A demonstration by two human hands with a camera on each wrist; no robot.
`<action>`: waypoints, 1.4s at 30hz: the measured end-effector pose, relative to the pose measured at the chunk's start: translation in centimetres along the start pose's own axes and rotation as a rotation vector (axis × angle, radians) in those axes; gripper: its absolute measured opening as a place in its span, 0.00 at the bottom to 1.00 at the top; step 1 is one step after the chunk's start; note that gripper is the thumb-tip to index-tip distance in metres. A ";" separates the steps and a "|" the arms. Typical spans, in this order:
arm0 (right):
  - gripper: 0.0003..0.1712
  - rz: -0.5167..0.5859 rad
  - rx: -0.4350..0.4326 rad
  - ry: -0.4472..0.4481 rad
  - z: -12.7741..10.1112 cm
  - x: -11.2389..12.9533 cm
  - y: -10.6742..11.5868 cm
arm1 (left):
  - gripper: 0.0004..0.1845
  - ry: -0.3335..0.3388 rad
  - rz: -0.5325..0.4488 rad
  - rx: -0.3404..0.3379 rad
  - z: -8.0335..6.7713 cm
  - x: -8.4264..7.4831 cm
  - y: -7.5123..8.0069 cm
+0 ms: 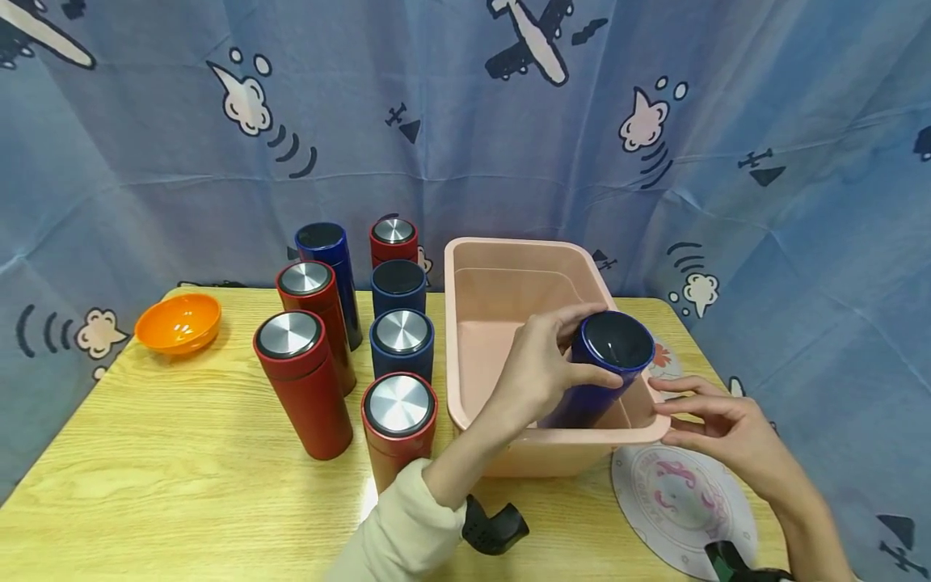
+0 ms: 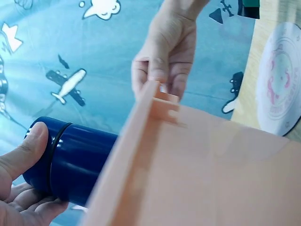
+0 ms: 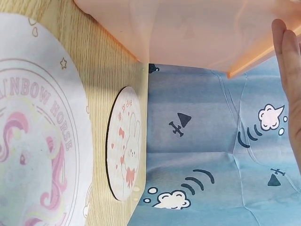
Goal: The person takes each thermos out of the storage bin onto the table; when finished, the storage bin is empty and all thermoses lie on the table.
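Note:
A shiny blue thermos with a black lid (image 1: pixel 618 339) stands slightly tilted at the near right corner of a pink plastic bin (image 1: pixel 465 339), its lower part inside. My left hand (image 1: pixel 541 364) grips it near the top, thumb on one side and fingers on the other. In the left wrist view, the thermos (image 2: pixel 84 160) shows beyond the bin's wall (image 2: pixel 188 179). My right hand (image 1: pixel 720 420) holds the bin's rim at that same corner, between thumb and fingers. The right wrist view catches only part of that hand's fingers (image 3: pixel 289 61) beside the bin.
Left of the bin stand several thermoses: red ones (image 1: pixel 305 388), dark blue ones (image 1: pixel 402 339) and a taller blue one (image 1: pixel 330 259). An orange bowl (image 1: pixel 178 323) sits at the far left. Round printed mats (image 1: pixel 684 501) lie right of the bin. A patterned blue curtain (image 1: pixel 436 121) hangs behind the table.

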State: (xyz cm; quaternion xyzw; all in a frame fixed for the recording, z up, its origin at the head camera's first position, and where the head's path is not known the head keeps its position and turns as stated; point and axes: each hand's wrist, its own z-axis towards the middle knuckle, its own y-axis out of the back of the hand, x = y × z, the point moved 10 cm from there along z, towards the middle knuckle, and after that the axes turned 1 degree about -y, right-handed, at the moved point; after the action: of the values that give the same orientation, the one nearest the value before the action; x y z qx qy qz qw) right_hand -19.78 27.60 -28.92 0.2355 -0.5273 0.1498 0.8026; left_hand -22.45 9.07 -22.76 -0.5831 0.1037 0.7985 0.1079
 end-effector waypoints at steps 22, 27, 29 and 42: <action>0.22 0.002 0.004 0.013 -0.6 -0.3 -0.3 | 0.36 -0.050 -0.118 0.003 -3.0 -5.5 2.4; 0.22 -0.005 0.002 0.039 -0.6 -0.1 -0.1 | 0.36 -0.078 -0.158 0.017 -3.7 -6.9 3.3; 0.22 -0.005 -0.007 0.038 -0.8 -0.2 0.0 | 0.36 -0.084 -0.165 0.024 -3.9 -7.3 3.7; 0.22 -0.021 -0.006 0.007 -0.6 -0.4 0.0 | 0.36 -0.007 -0.132 0.066 -3.4 -10.2 6.4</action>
State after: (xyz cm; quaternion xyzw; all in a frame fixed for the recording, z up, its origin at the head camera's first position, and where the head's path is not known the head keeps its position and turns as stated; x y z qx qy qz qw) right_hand -19.42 27.92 -29.49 0.2381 -0.5223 0.1409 0.8066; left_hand -18.16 1.44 -13.80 -0.5821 0.0909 0.7878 0.1796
